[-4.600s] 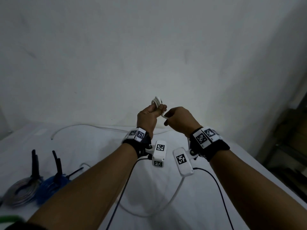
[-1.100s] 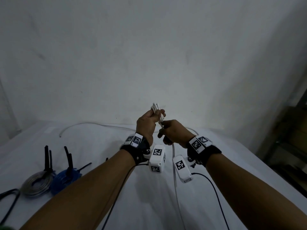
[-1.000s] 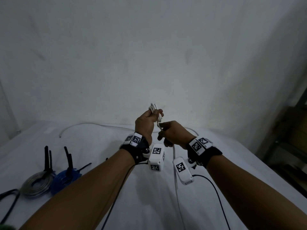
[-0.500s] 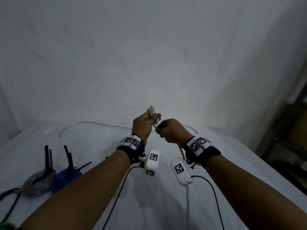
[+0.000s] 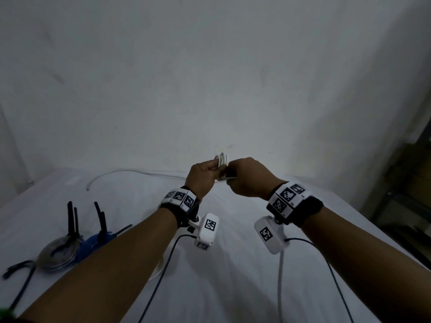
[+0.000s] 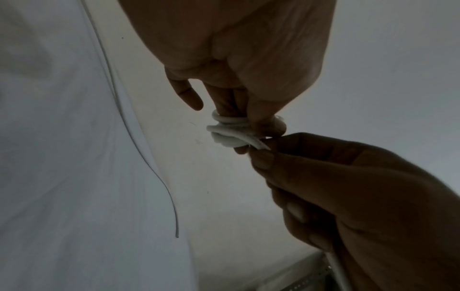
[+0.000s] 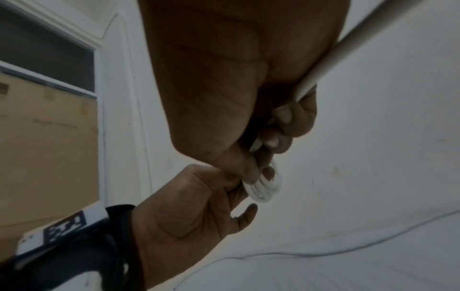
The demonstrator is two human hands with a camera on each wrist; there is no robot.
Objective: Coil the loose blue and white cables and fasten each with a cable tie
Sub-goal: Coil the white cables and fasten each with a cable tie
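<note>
A white sheet (image 5: 233, 264) covers the table in front of me, and a plain white wall (image 5: 210, 78) rises behind it. Off to my right stands a dim shelf (image 5: 405, 194); my right wrist view shows a brown cardboard box (image 7: 47, 147) there. My wrist cameras' thin black leads (image 5: 163, 271) trail across the sheet toward me.

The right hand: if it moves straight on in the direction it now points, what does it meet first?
The right hand would meet the white cable coil on the left hand's fingers almost at once; they look nearly touching.
</note>
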